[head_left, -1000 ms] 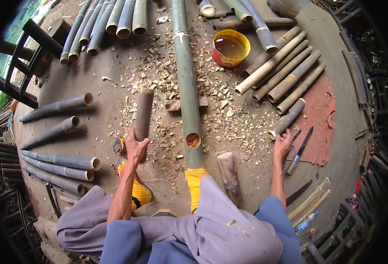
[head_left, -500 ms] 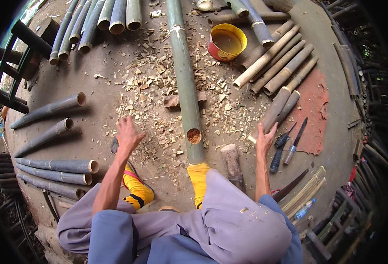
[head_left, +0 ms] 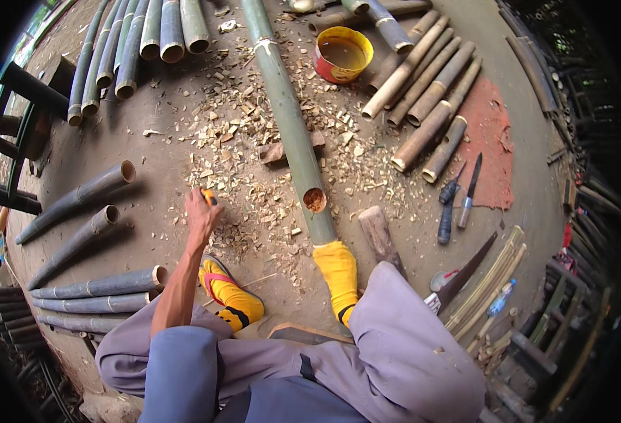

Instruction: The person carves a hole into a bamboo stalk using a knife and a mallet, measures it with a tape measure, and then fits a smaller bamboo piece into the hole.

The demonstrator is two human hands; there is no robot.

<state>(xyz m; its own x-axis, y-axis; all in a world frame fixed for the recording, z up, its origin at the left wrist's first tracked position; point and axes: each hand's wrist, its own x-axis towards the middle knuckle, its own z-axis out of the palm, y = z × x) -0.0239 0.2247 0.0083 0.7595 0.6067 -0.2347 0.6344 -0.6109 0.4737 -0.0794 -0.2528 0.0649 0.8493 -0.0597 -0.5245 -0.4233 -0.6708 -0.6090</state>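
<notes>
My left hand is closed around a small orange object with a dark part, raised over the chip-strewn ground. What kind of thing it is I cannot make out. My right hand is out of view. A long green bamboo pole runs from the far edge toward me, a round opening cut near its close end. Reddish-brown bits show in the opening. The pole crosses a wood block, and its near end meets my yellow-socked right foot. My other foot wears a sandal.
Cut bamboo tubes lie at left, with others at far left and far right. A yellow-and-red bucket holds murky liquid. Two tools lie beside a red cloth. A wooden stump and a saw blade are right of my foot.
My left hand has gone from spread fingers to a grip on the orange object. My right hand has left the bamboo tubes at right and gone out of view; the tubes have shifted apart.
</notes>
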